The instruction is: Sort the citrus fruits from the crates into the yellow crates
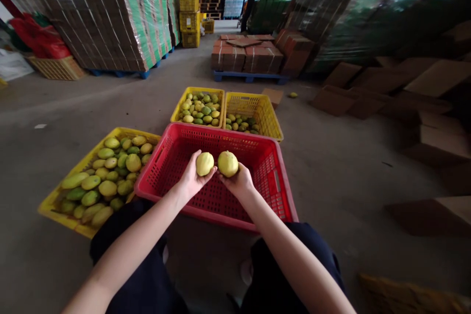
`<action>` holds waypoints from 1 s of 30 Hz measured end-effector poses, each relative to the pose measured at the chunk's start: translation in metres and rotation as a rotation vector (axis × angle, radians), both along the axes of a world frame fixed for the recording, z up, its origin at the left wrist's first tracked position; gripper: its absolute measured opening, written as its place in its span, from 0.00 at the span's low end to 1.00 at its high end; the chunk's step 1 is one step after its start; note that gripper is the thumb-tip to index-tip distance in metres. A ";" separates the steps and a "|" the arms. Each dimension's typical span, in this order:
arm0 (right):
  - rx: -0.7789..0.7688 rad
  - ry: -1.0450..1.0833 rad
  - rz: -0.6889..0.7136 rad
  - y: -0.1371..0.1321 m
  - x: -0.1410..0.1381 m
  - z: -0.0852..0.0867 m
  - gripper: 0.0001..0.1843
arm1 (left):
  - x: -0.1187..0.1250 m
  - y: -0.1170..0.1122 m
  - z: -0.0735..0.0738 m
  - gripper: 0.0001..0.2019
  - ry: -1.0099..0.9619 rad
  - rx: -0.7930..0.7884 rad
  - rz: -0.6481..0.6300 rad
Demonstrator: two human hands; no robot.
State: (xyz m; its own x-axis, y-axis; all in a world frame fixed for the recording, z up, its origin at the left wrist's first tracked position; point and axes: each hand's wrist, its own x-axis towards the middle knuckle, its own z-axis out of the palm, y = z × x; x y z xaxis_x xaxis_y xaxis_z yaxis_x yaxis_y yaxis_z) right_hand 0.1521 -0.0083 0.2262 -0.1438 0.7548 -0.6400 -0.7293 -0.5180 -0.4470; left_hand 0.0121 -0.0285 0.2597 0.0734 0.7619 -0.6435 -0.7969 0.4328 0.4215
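- Red crate (221,131): upright, open side up.
- Yellow crate at left (66,223): just beside it, heaped with loose fruit (108,188).
- Left hand (192,175): wrapped around the left pale fruit (204,164); right hand (240,179): around the right pale fruit (227,164).
- Both pale fruits: side by side above the red crate, seemingly being compared; setting either down would call for gentle lowering.

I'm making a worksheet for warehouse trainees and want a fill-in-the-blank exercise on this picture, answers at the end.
1. The left hand and the right hand hold ____ yellowish fruits in all.
2. The crate below the hands is coloured ____.
3. Of the two far yellow crates, the one on the ____ looks less full.
4. Farther back, brown boxes sit on a ____ pallet.

Missing words: two; red; right; blue.
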 end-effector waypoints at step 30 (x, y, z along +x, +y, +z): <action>0.137 0.074 0.091 -0.005 0.006 0.027 0.09 | -0.013 0.003 0.011 0.19 -0.014 0.245 -0.274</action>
